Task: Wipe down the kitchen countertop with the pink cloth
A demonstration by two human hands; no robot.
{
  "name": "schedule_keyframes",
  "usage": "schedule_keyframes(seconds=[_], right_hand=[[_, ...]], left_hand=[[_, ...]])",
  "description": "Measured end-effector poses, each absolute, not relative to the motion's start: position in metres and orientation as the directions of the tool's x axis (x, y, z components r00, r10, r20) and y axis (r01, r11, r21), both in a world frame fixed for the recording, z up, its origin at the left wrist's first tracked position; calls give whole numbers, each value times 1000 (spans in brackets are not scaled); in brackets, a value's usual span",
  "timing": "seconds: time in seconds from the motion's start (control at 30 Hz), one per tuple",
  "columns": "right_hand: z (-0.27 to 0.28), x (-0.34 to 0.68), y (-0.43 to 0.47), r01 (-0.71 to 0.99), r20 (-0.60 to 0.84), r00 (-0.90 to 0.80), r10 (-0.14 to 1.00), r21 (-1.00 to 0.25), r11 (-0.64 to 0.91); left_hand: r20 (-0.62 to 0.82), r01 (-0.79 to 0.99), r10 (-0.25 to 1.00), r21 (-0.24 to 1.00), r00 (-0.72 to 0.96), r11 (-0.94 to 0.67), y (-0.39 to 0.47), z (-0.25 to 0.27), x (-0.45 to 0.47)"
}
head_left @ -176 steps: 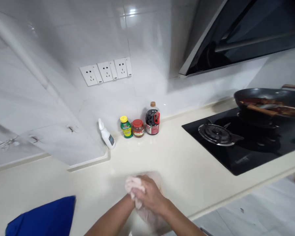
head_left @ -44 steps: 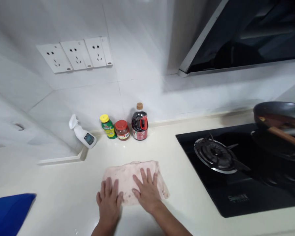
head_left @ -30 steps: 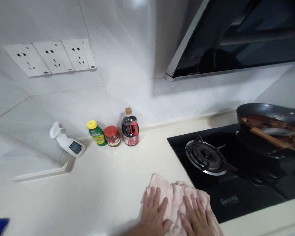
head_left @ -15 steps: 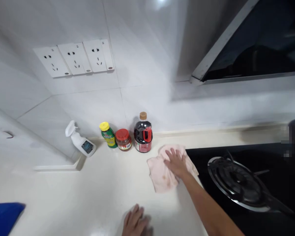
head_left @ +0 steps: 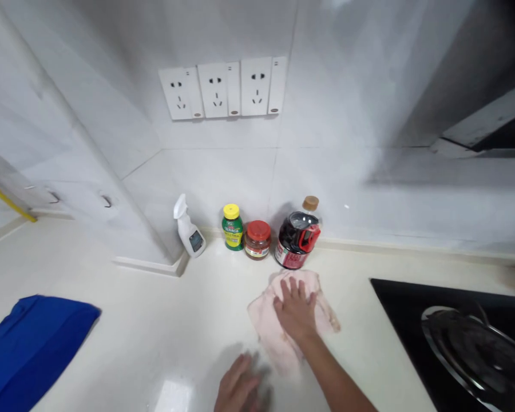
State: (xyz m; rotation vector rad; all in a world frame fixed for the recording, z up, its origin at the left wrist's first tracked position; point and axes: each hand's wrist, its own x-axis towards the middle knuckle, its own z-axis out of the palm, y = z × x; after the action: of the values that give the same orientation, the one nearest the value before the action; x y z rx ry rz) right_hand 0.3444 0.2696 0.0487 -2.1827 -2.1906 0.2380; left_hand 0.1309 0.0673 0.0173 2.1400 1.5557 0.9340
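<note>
My right hand (head_left: pixel 297 309) lies flat with spread fingers on a pale pink cloth (head_left: pixel 268 323), pressing it onto the white countertop (head_left: pixel 154 337). The cloth has a few brownish stains, and its top edge is close to the base of a large dark sauce bottle (head_left: pixel 292 237) with a red handle and tan cap. My left hand (head_left: pixel 237 386) hovers at the bottom edge, holding nothing, its fingers loosely bent and a little apart. Left of the bottle stand a red-lidded jar (head_left: pixel 258 243), a green bottle with a yellow cap (head_left: pixel 232 232) and a white spray bottle (head_left: pixel 191 232).
A black gas stove (head_left: pixel 405 320) with a round burner is at the right, below a range hood (head_left: pixel 489 123). Blue fabric (head_left: pixel 38 343) lies on the counter at the left. A boxed-out wall corner (head_left: pixel 146 229) juts beside the spray bottle. Sockets (head_left: pixel 217 88) are on the back wall.
My view has turned left, so the stove and hood shift right. My right hand has drawn the cloth left, away from the stove edge. The sauce bottle looks more tilted in view.
</note>
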Motion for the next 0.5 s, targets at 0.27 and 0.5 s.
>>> schedule_keyframes(seconds=[0.27,0.5], right_hand=[[73,197,291,781,-160,-322,933,-602,166],[67,188,241,503,-92,-477,874,-844,185]], left_hand=[[233,730,970,674,-64,-114,131,72,111],[84,805,960,567,-268,175,147,61,73]])
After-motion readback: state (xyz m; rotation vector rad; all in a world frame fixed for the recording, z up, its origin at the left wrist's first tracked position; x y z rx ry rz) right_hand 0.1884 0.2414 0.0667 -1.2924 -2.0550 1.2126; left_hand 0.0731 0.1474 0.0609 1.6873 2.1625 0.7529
